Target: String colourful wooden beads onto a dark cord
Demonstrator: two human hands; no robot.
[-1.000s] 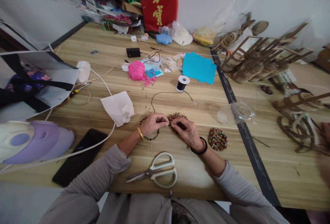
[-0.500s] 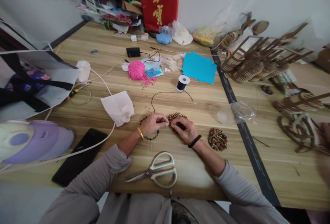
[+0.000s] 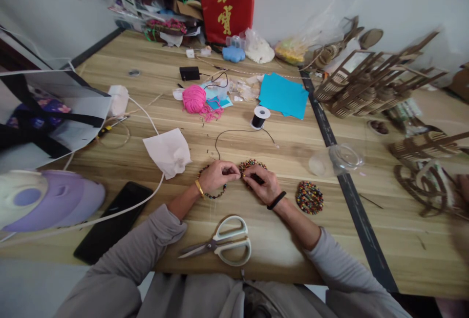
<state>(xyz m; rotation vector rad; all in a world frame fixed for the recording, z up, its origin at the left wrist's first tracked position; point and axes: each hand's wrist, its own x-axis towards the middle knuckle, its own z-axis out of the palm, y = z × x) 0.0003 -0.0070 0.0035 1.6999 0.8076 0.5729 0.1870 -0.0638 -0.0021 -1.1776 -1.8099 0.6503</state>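
My left hand (image 3: pixel 219 176), with a gold bracelet at the wrist, is closed, thumb and finger pinching the end of a thin black cord (image 3: pixel 234 131). A strung length of dark beads (image 3: pixel 216 196) curves out beneath this hand. Facing it, my right hand (image 3: pixel 264 185) pinches a small yellowish bead (image 3: pixel 244 176), the fingertips of both hands almost meeting. Partly covered by the right hand lies a heap of multicoloured beads (image 3: pixel 252 162). A coiled bead strand (image 3: pixel 309 197) rests right of that hand. Beyond both hands stands a white-ended spool of black cord (image 3: pixel 259 117).
Scissors (image 3: pixel 223 242) with white handles lie near the table's front edge. At left are a phone (image 3: pixel 113 222), a purple-and-white device (image 3: pixel 69 201) and a white paper (image 3: pixel 166 149). Pink yarn (image 3: pixel 194 99) and blue sheets (image 3: pixel 284 95) sit farther back; woven baskets (image 3: pixel 366 88) stand at right.
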